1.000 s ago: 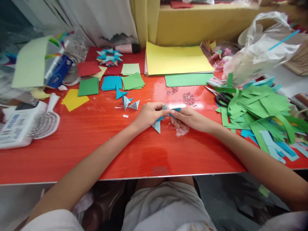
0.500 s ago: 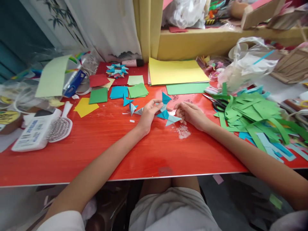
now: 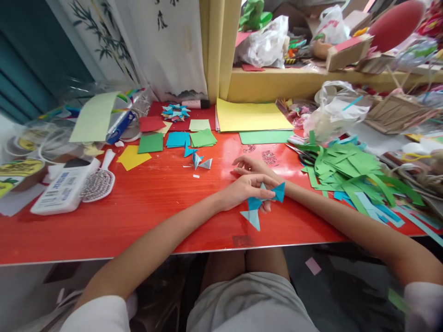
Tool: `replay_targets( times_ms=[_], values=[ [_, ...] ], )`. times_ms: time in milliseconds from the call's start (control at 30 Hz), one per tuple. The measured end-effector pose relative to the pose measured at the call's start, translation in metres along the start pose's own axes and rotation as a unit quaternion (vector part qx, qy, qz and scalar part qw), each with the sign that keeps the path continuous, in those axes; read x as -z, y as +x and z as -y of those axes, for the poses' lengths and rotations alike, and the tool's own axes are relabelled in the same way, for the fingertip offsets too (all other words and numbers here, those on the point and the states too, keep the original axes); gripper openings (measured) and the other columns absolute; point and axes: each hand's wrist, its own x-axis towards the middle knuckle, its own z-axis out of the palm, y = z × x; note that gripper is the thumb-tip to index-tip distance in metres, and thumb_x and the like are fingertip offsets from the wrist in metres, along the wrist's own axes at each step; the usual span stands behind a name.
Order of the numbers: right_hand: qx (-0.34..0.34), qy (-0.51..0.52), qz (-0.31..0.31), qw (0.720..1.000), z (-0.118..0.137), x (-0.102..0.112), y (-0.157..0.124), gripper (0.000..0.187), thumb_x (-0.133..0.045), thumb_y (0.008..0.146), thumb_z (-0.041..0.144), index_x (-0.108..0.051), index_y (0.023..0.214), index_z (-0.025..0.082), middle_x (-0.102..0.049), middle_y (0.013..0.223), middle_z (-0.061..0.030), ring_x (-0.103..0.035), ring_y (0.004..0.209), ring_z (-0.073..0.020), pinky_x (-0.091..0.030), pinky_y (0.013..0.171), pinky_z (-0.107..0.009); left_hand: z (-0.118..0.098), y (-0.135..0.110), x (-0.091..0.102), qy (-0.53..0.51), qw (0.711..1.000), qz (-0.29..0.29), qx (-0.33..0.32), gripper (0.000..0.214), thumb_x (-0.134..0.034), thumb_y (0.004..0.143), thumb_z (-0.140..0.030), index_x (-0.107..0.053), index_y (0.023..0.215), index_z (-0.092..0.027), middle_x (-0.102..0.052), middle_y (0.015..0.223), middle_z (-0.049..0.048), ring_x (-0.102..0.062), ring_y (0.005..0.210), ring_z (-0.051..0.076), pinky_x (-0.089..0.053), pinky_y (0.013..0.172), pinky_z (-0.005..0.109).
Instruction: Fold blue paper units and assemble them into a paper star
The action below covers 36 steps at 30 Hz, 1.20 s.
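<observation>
Well, a white bag (image 3: pixel 341 113) sits at two o'clock from the left hand (image 3: pixel 249 188), its contents indistinct. Left thumb and fingers pinch the blue chain (image 3: pixel 254 203), whose ends jut at three and seven o'clock from the fingertips. At twelve, the right hand (image 3: pixel 258 167) curls loosely, half open, holding nothing visible.

Hands (image 3: pixel 246 188) overlap (left one pinching).
</observation>
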Motion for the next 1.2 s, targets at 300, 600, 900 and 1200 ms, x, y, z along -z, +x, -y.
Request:
replay_targets(
  times_ms=[300,600,900,1200],
  values=[
    [0.105,0.021,0.057,0.993,0.018,-0.045,0.068,0.024,-0.050,0.078,0.039,-0.058,0.087,0.018,-0.044,0.060,0.0041,-0.039,0.054,-0.0075,-0.030,0.049,-0.020,0.000,0.000,0.016,-0.017,0.999,0.013,0.025,0.030,-0.064,0.068,-0.022,-0.054,0.095,-0.014,-0.055,0.068,0.0014,-0.056,0.052,0.010,-0.043,0.043,0.019],
    [-0.050,0.404,-0.016,0.913,0.019,-0.029,0.058,0.023,-0.048,0.076,0.046,-0.043,0.084,0.025,-0.051,0.088,0.0016,-0.055,0.059,-0.0084,-0.036,0.034,-0.016,-0.003,0.003,0.024,-0.040,0.998,-0.056,0.010,0.026,-0.065,0.066,-0.022,-0.055,0.089,-0.014,-0.056,0.064,0.0009,-0.054,0.050,0.009,-0.043,0.046,0.021],
    [-0.068,0.472,0.045,0.878,0.010,-0.006,0.025,0.027,-0.065,0.066,0.019,-0.049,0.087,0.020,-0.060,0.096,-0.0026,-0.061,0.077,-0.0123,-0.051,0.070,-0.030,-0.006,0.004,0.029,-0.027,0.998,-0.053,-0.015,0.020,-0.063,0.067,-0.022,-0.054,0.083,-0.014,-0.055,0.061,-0.0002,-0.055,0.050,0.009,-0.042,0.049,0.021],
    [-0.098,0.471,-0.123,0.868,-0.018,0.021,-0.019,0.013,-0.061,0.068,0.018,-0.063,0.081,0.018,-0.064,0.095,-0.0030,-0.058,0.092,-0.0146,-0.046,0.084,-0.028,-0.007,0.006,0.032,-0.037,0.977,-0.190,-0.089,0.020,-0.062,0.068,-0.021,-0.053,0.084,-0.013,-0.060,0.069,0.0018,-0.058,0.057,0.010,-0.046,0.058,0.024]
  ],
)
